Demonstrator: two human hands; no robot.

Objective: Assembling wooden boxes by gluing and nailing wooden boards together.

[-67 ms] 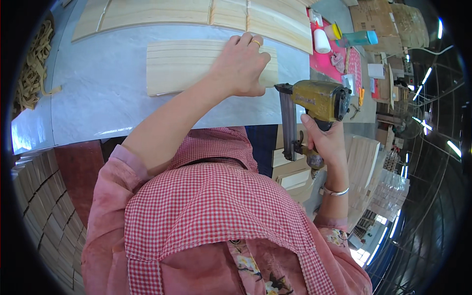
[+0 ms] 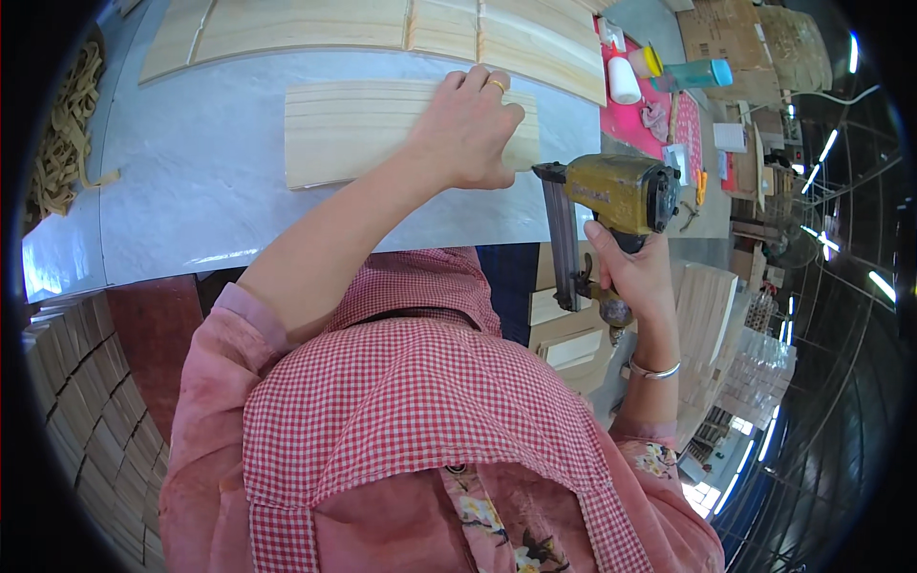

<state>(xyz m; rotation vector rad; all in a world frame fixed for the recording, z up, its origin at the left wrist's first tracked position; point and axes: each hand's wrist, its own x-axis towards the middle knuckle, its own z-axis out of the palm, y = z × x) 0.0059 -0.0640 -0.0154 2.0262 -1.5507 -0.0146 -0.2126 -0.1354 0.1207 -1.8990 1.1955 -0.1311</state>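
My left hand [image 2: 466, 129] lies flat on the right end of a pale wooden panel [image 2: 368, 129] made of joined slats, which rests on the white worktop [image 2: 191, 181]. My right hand [image 2: 635, 272] grips the handle of a yellow nail gun [image 2: 616, 196], held just off the panel's right end, its dark magazine pointing down toward me.
More slatted wood panels [image 2: 382, 24] lie along the far side of the worktop. A red mat [image 2: 635, 115] with a white roll [image 2: 624, 80] and a teal bottle [image 2: 695, 74] sits at far right. Stacked wood strips [image 2: 76, 382] stand at lower left, and more wood pieces [image 2: 573, 334] lie below the nail gun.
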